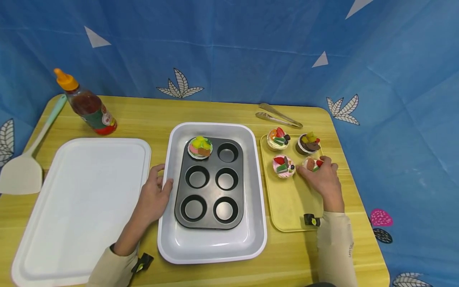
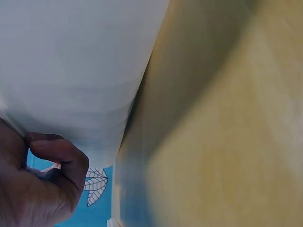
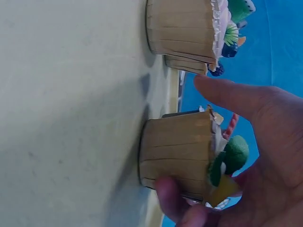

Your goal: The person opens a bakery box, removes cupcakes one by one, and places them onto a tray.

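Note:
My left hand [image 1: 152, 199] grips the left rim of a deep white tray [image 1: 211, 249], thumb over the edge; the left wrist view shows its curled fingers [image 2: 66, 156] at the tray's outer wall. Inside lies a dark muffin pan [image 1: 211, 183] with a yellow-topped cupcake [image 1: 200, 147] in its far-left cup. Over a yellow tray [image 1: 292, 203], my right hand [image 1: 326, 181] spreads around a fruit-topped cupcake [image 3: 175, 153]. Its fingers touch one side, while the thumb stands apart from the wrapper. Close by are a pink-creamed cupcake [image 1: 283, 166], a white-creamed one [image 1: 277, 138] and a chocolate one [image 1: 307, 143].
Metal tongs [image 1: 279, 115] lie behind the yellow tray. On the left are a flat white tray [image 1: 89, 207], a sauce bottle [image 1: 89, 105] leaning in view, and a spatula [image 1: 25, 171]. A blue patterned cloth [image 1: 233, 52] hangs behind the wooden table [image 1: 287, 259].

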The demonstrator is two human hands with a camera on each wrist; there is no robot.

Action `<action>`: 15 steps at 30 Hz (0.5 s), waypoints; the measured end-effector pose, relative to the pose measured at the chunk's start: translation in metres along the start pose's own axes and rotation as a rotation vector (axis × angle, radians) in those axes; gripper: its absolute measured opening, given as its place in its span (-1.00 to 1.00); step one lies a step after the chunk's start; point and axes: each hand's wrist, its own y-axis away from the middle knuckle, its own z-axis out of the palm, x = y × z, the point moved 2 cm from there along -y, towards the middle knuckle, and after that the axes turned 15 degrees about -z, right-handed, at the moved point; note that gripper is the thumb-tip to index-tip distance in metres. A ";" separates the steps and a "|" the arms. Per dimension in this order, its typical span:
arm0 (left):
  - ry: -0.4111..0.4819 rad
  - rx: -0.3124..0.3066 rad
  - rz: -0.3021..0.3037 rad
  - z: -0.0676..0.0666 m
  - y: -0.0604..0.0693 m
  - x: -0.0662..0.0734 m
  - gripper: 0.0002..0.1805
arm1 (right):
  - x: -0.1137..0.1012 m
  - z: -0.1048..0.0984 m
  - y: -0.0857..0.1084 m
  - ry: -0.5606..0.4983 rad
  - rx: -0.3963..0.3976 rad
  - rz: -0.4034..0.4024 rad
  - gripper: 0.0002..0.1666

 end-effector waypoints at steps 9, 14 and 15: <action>-0.006 -0.008 -0.003 0.000 -0.001 0.000 -0.46 | -0.006 -0.012 0.010 0.010 0.018 0.005 0.38; -0.010 -0.004 0.004 0.000 -0.001 0.001 -0.47 | -0.016 -0.022 0.017 0.017 0.149 -0.039 0.35; -0.010 -0.003 0.003 0.000 -0.001 0.001 -0.47 | -0.019 -0.024 0.018 0.019 0.174 -0.054 0.33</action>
